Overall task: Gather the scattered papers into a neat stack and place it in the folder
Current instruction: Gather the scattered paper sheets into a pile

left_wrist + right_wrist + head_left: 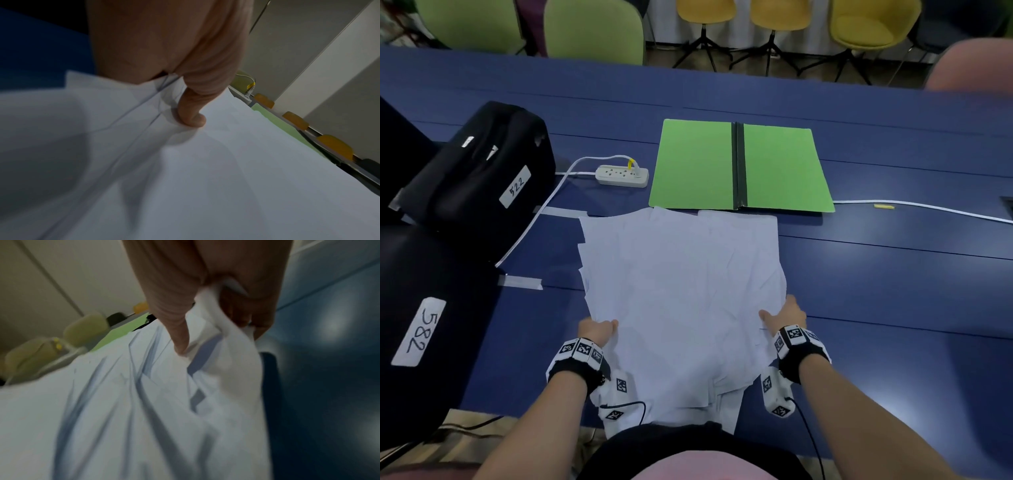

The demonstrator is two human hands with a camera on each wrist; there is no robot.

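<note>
A loose, uneven pile of white papers [681,284] lies on the blue table in front of me, its edges fanned out and its near end hanging over the table's front edge. My left hand [599,330] grips the pile's left side, thumb on top [192,113] and fingers underneath. At the right side my right hand [784,315] pinches several sheets, thumb on top [180,339], and the papers [144,402] crumple in folds there. The green folder [739,164] lies open and flat just beyond the pile, a black spine down its middle.
A white power strip [622,174] with its cable lies left of the folder. Two black cases labelled 522 [482,171] and 582 [421,308] stand at the left. A white cable [928,209] runs along the table to the right. Green and yellow chairs line the far side.
</note>
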